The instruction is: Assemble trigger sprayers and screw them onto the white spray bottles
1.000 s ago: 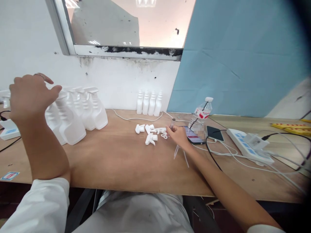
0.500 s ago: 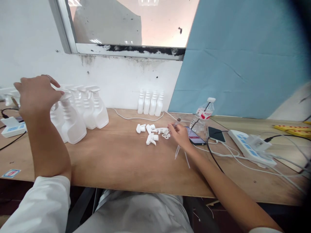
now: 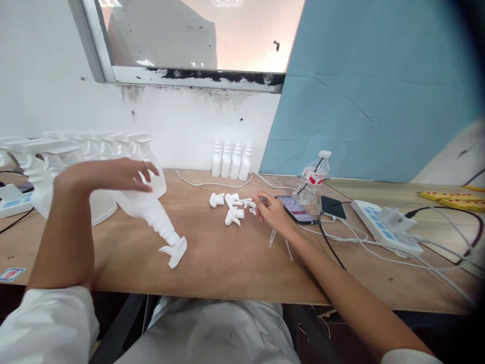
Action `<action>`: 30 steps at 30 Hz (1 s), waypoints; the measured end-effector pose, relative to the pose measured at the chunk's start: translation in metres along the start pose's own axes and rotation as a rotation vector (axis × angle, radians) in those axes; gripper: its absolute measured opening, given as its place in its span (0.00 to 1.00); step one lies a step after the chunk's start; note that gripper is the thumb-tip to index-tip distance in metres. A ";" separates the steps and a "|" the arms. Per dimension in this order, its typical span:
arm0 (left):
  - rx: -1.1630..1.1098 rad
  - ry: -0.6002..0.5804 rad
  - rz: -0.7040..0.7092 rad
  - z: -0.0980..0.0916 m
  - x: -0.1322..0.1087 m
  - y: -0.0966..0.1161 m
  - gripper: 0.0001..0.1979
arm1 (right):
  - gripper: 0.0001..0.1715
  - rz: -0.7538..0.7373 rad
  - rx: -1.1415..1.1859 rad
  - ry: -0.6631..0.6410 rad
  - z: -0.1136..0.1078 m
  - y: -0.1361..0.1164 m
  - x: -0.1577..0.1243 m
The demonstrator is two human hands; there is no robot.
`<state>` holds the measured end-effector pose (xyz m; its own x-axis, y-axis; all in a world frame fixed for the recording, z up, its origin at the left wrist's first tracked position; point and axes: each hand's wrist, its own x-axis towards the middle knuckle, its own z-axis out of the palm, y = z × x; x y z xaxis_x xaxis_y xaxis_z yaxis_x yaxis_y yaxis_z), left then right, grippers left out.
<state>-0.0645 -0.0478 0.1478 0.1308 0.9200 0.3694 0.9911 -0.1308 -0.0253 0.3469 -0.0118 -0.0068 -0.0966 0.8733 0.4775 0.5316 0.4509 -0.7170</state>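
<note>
A translucent white spray bottle [image 3: 141, 206] lies tilted over on the left of the table, its white trigger head [image 3: 176, 250] pointing toward the near edge. My left hand [image 3: 113, 176] is over the bottle's base end with fingers stretched and apart, hiding that end. Behind it stand more spray bottles [image 3: 131, 144]. My right hand [image 3: 271, 212] is closed at mid-table, with a small dark round bit [image 3: 264, 199] showing at its fingers. What it holds is not clear. Beside its fingertips lie several loose white trigger heads [image 3: 235, 216] and a small white ring [image 3: 252, 210].
Small white bottles [image 3: 232, 164] stand by the wall. Right of my right hand are a phone [image 3: 297, 210], a water bottle [image 3: 314, 174], a dark device [image 3: 333, 207] and a power strip [image 3: 382, 225] with tangled cables. Thin white tubes [image 3: 288, 249] lie under my right forearm.
My left hand has come down and right from the top of an upright spray bottle; a spray bottle now lies tipped toward me. My right hand stays by the trigger heads, fingers slightly shifted.
</note>
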 end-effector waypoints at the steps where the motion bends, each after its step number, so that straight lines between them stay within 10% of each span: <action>1: -0.004 -0.045 0.055 0.010 -0.005 0.004 0.37 | 0.23 0.004 -0.012 -0.003 0.000 -0.002 0.000; 11: 0.044 -0.519 0.666 0.095 -0.031 0.027 0.31 | 0.25 -0.040 0.091 -0.107 0.004 -0.022 -0.007; 18: -0.047 -0.349 0.795 0.099 -0.024 0.067 0.23 | 0.27 0.098 0.350 -0.325 0.015 -0.026 -0.011; 22: 0.073 -0.045 0.815 0.101 -0.006 0.098 0.28 | 0.25 0.134 0.560 -0.407 0.018 -0.028 -0.010; 30: 0.126 0.429 0.938 0.101 0.040 0.139 0.29 | 0.25 0.317 0.688 -0.267 0.010 -0.036 -0.005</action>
<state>0.0812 0.0080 0.0656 0.8555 0.2563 0.4499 0.4941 -0.6642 -0.5610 0.3195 -0.0309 0.0111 -0.2720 0.9544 0.1232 -0.0619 0.1104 -0.9920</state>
